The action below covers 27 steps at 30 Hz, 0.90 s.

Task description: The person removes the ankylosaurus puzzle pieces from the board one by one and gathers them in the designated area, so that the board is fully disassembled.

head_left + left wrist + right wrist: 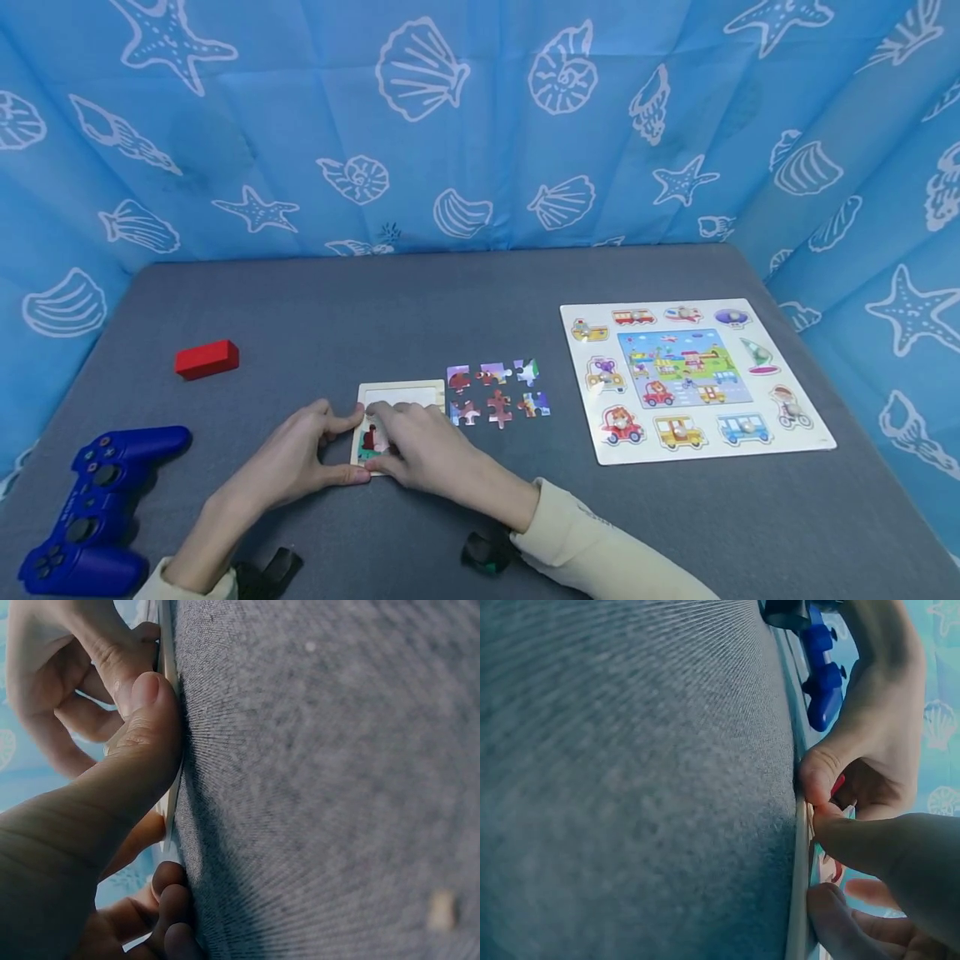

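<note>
A small wooden puzzle frame [405, 386] lies on the grey table in front of me, with a white inner base showing at its top. My left hand [296, 454] grips the frame's left side, thumb at the near corner and index finger higher up. My right hand [431, 446] reaches over the frame, its thumb and fingers around a green, white and dark red puzzle piece [369, 442] in the near left part. The right hand covers much of the tray. In the right wrist view the right thumb [862, 844] meets the left thumb [821, 776] at the frame's corner.
Several loose jigsaw pieces [498, 406] lie in two rows right of the frame. Farther right is a white vehicle peg board [585, 379]. A red block [207, 359] and a blue game controller [97, 508] lie at left. A blue shell-print curtain [480, 125] hangs behind the table.
</note>
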Available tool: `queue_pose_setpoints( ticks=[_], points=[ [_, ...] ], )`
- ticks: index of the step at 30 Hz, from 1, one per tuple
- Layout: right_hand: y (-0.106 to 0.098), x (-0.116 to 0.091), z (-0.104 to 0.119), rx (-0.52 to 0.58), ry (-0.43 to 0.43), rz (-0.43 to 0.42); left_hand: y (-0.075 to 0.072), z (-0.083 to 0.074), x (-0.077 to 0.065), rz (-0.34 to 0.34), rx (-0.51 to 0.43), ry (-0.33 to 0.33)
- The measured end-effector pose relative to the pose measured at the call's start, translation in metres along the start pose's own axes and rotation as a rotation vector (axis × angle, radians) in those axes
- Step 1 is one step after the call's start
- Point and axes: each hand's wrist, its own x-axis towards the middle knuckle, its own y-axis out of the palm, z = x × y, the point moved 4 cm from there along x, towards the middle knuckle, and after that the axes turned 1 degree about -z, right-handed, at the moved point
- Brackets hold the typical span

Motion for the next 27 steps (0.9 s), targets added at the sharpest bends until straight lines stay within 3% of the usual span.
queue_pose_setpoints(
  ticks=[5,13,19,27],
  points=[
    [-0.0007,-0.0002,0.001,-0.046,-0.027,0.001,0.0,-0.0006,0.0001,-0.003,0.0,0.0],
    [-0.0013,-0.0007,-0.0012,0.01,-0.018,0.031,-0.0001,-0.0005,-0.0005,-0.011,0.002,0.004],
    [0.0007,0.0007,-0.0031,0.049,-0.004,-0.01,-0.0004,-0.0001,-0.001,-0.013,-0.013,0.008],
    [0.0013,-0.0008,-0.0009,-0.057,-0.031,-0.035,-0.0008,0.0002,-0.0009,-0.015,-0.011,0.014]
  ],
)
